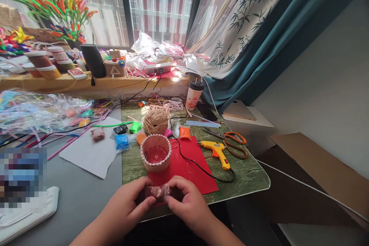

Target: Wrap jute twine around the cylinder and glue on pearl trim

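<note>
Between my two hands, near the table's front edge, is a small clear plastic packet point(157, 192) of something brown. My left hand point(134, 201) grips its left end with thumb and fingers. At the opposite end, my right hand point(187, 203) pinches it, and my fingers hide part of the contents. Just beyond stands a round pot point(156, 166) with pearl-like beads around its rim and a red inside. Under and beside the pot lies a red sheet point(198, 161). A ball of twine point(155, 121) sits behind the pot.
Right of the sheet lie a yellow glue gun point(216, 149) with a black cord and orange-handled scissors point(235, 142). Orange point(185, 133) and blue packets point(122, 142) lie nearby. A lidded paper cup point(194, 95) stands behind. White paper point(92, 157) and a plastic-wrapped heap point(43, 113) are leftward.
</note>
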